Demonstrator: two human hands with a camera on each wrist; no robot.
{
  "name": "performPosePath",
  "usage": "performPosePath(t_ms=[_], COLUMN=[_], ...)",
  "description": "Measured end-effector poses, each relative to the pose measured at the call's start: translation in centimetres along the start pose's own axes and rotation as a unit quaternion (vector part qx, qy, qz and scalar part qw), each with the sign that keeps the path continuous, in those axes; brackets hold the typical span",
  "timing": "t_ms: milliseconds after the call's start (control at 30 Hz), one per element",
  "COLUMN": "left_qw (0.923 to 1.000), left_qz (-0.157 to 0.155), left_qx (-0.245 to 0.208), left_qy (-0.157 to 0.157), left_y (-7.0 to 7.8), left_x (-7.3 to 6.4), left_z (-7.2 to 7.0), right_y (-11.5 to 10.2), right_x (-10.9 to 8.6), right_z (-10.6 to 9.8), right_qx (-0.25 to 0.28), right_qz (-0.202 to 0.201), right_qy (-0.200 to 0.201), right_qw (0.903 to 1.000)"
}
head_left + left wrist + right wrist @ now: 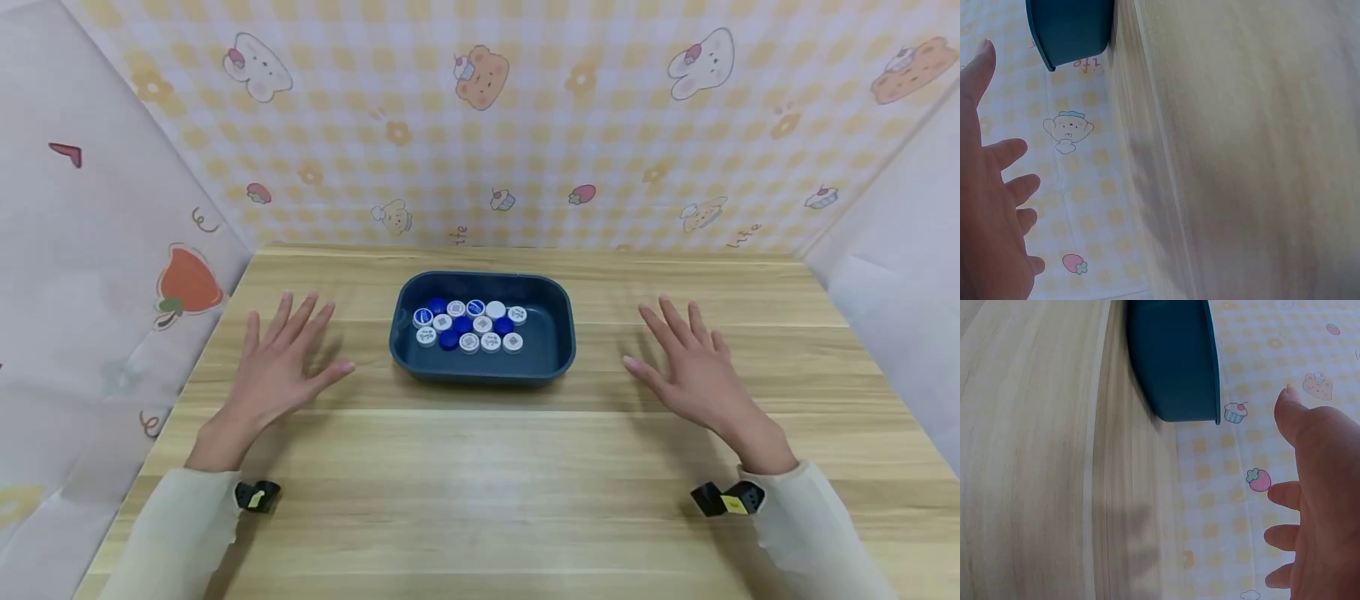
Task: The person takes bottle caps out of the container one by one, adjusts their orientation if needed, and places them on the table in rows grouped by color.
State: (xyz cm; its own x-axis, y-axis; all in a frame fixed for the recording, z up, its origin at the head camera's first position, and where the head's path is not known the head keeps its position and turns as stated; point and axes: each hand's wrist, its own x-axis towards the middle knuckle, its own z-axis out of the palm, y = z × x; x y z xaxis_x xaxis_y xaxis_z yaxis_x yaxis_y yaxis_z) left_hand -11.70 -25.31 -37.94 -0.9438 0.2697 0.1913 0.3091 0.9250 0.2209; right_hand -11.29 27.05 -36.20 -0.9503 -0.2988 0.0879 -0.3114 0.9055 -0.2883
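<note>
A dark teal tray [536, 362] sits on the wooden table, holding several round bottle caps, some white with printed marks, such as one white cap [513, 342], and some blue, such as one blue cap [504, 326]. To the tray's left, my left hand [277, 367] hovers over the table with fingers spread, touching nothing. My right hand [697, 375] is held likewise on the right side, fingers apart and holding nothing. Both wrist views show only the tray's outer side, so the caps are hidden there.
The light wooden table [480, 483] runs up to a yellow checked backdrop [540, 150] with cartoon prints. Pale sheets stand at both sides, the left sheet [90, 275] bearing a printed strawberry. A small black camera is strapped at each wrist.
</note>
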Motion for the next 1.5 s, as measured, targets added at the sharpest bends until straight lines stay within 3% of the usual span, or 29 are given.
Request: performPosePath(t_ms=[367,533,633,800,933,1033,1167,1333,1500], left_qw=[0.9998,0.9988,0.9954,0.9869,0.9842,0.9888,0.9961,0.9954,0.9858], left_qz=[0.008,0.022,0.047,0.091,0.093,0.073,0.056,0.092,0.123], left_qx=[-0.012,-0.034,-0.066,-0.084,-0.091,-0.085,-0.04,0.023,0.097], left_qy=[0.013,0.026,0.051,0.103,0.12,0.098,0.055,0.008,-0.06], left_y=[0.6,1.0,1.7,3.4,4.9,6.0,7.1,8.1,9.3], left_x=[0.6,0.7,1.1,2.9,5.0,6.2,7.3,8.4,9.8], left_z=[0.4,0.6,0.8,0.7,0.4,0.3,0.3,0.3,0.3], right_y=[-1.0,-1.4,-1.5,-2.2,-3.3,-3.8,-4.2,-4.3,-4.3], right_x=[1.0,1.7,2.3,3.3,4.0,4.4,4.8,4.8,4.7], right_z=[0.4,1.0,1.9,3.9,5.7,6.9,7.8,8.1,8.4], right_qx=[0.069,0.139,0.168,0.192,0.221,0.239,0.246,0.243,0.25], right_qz=[-0.037,-0.081,-0.099,-0.097,-0.106,-0.107,-0.117,-0.128,-0.126], right_qy=[0.023,0.038,0.046,0.047,0.042,0.044,0.039,0.038,0.039], right_qw=[0.9967,0.9863,0.9797,0.9755,0.9686,0.9642,0.9614,0.9608,0.9593])
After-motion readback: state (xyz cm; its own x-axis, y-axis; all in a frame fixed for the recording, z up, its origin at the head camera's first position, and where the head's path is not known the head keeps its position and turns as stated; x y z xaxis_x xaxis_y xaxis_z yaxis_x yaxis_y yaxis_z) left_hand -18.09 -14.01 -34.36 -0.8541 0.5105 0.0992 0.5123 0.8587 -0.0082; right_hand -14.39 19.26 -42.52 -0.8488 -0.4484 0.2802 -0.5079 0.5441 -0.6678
